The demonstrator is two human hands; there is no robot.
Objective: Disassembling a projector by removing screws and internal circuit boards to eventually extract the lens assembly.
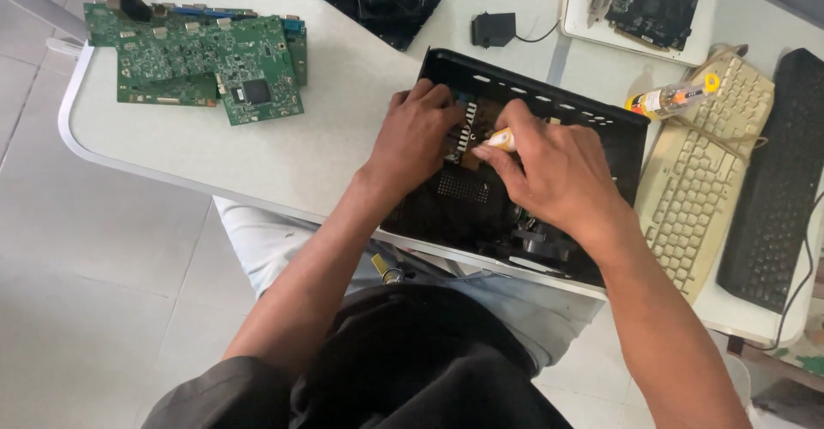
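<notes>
A pale grey table [283,150] with a rounded white rim stands on a tiled floor, and the person sits at its near edge. Nearest, at six o'clock, their dark-clothed lap fills the bottom of the view.

Just beyond, a black metal case [549,111], shallow, open-topped and box-shaped with slotted walls, lies on the table with its long axis running from ten o'clock to four o'clock. The left hand [416,137] rests inside it, fingers curled together and pressed down on a small brown board. The right hand [558,172] pinches a screwdriver with a yellow handle [502,140] between thumb and fingertips; the handle end points towards nine o'clock, and its tip is hidden under the hand.

At three o'clock lie a cream keyboard [699,180] and a black keyboard [777,189], side by side. A second yellow-handled screwdriver [674,97] rests on the cream one's far end.

Farther off, at ten o'clock, flat green circuit boards [206,60] lie stacked. At one o'clock a dark card sits on a white tray [584,13].
</notes>
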